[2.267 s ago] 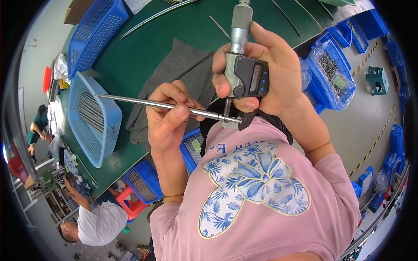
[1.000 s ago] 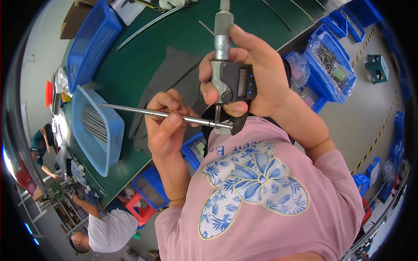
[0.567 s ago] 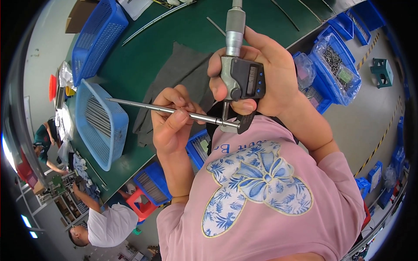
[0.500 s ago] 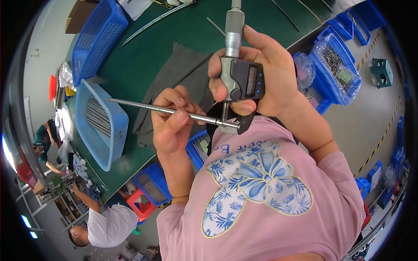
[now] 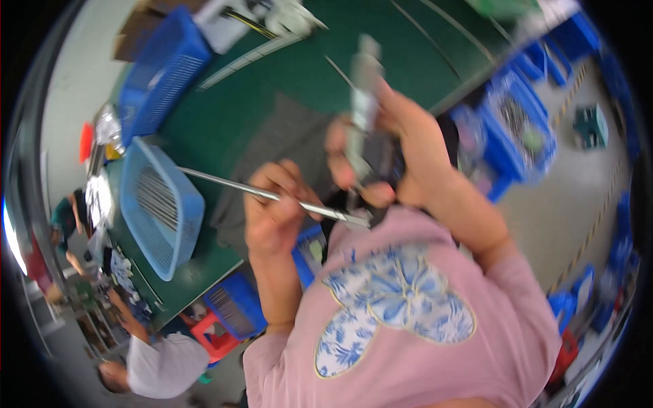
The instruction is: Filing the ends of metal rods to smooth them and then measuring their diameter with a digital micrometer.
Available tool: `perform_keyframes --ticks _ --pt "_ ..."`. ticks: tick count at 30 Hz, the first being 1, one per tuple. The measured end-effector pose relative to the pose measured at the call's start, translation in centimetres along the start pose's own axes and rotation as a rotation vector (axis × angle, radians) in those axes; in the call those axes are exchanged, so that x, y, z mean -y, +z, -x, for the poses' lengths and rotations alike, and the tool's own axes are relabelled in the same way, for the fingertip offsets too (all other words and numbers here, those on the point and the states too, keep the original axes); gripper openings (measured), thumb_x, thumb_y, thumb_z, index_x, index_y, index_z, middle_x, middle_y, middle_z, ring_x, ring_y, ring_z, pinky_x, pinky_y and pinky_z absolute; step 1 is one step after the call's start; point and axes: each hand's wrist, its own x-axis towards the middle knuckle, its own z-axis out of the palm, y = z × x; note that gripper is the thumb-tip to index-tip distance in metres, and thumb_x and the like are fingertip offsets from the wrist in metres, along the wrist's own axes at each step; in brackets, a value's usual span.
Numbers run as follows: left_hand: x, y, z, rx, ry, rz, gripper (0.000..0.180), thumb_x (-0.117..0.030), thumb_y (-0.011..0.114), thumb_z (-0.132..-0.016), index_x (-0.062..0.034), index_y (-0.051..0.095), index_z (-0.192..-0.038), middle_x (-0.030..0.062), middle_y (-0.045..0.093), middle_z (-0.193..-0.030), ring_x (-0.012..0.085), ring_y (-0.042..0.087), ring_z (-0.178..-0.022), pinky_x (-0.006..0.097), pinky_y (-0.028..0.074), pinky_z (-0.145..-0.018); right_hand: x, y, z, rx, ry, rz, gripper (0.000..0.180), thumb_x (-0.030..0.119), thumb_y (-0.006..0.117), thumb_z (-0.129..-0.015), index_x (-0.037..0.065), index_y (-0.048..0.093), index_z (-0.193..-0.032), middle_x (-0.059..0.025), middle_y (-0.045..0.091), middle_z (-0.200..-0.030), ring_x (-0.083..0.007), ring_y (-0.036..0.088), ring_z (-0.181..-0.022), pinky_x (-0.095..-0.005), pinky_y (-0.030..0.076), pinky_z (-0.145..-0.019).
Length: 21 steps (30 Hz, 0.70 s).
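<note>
The picture is blurred by motion. My left hand [image 5: 275, 217] is closed round a thin metal rod [image 5: 231, 182], pinching it between thumb and fingers. In my right hand [image 5: 425, 146] is a digital micrometer [image 5: 366, 109], its thimble pointing away from me and its dark display body against my palm. The rod's near end lies at the micrometer's jaws; whether they touch it I cannot tell. Beneath my hands, a dark grey cloth [image 5: 272, 139] lies on the green table [image 5: 224, 102].
On the left stand a light blue basket [image 5: 187, 234] of metal rods and a darker blue basket [image 5: 173, 68]. Blue bins [image 5: 530, 160] with metal parts are at the right. A person in a white shirt [image 5: 166, 364] is at lower left, near a red stool [image 5: 214, 340].
The view has shifted and become blurred. The micrometer leans a little more, and the rod's near end sits slightly lower. Both hands keep their holds.
</note>
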Motion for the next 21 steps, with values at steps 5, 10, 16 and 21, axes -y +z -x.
perform_keyframes --ticks 5,10,16,21 --pt "0.0 -0.9 -0.1 -0.111 -0.255 0.25 0.021 -0.009 0.053 -0.071 0.0043 0.054 -0.088 0.017 0.059 -0.066 0.021 0.057 -0.052 0.027 0.045 -0.042 0.3 -3.7 -2.0 -0.087 -0.078 0.064 0.05 0.042 0.038 -0.08 -0.005 0.049 -0.093 -0.0204 0.055 -0.067 -0.02 0.043 -0.036 -0.0256 0.032 -0.029" --pt "0.3 0.1 -0.6 0.033 -0.475 0.379 0.023 -0.009 0.046 -0.065 0.0034 0.054 -0.083 0.0001 0.036 -0.048 0.0076 0.032 -0.034 0.022 0.027 -0.032 0.7 -5.6 -5.6 -0.212 -0.285 0.551 0.039 0.021 0.05 -0.081 0.0 0.045 -0.114 -0.0072 0.053 -0.069 -0.0093 0.038 -0.038 -0.0206 0.029 -0.034" --pt "0.8 1.1 0.4 0.261 -0.615 0.498 0.026 -0.008 0.043 -0.062 0.0026 0.051 -0.084 -0.0036 0.03 -0.047 0.0041 0.023 -0.033 0.019 0.019 -0.029 2.4 -6.9 -6.8 -0.092 -0.319 0.29 0.036 0.023 0.05 -0.084 0.008 0.043 -0.116 -0.0016 0.052 -0.078 -0.0064 0.034 -0.04 -0.0197 0.026 -0.037" --pt "0.0 1.9 0.5 0.086 -0.483 0.419 0.013 -0.019 0.042 -0.071 -0.0071 0.044 -0.072 -0.0057 0.03 -0.05 0.0036 0.024 -0.037 0.019 0.02 -0.032 3.0 -7.3 -6.2 -0.119 -0.436 0.32 0.025 0.022 0.051 -0.083 0.005 0.049 -0.102 -0.0041 0.054 -0.082 -0.0081 0.036 -0.041 -0.0204 0.028 -0.037"
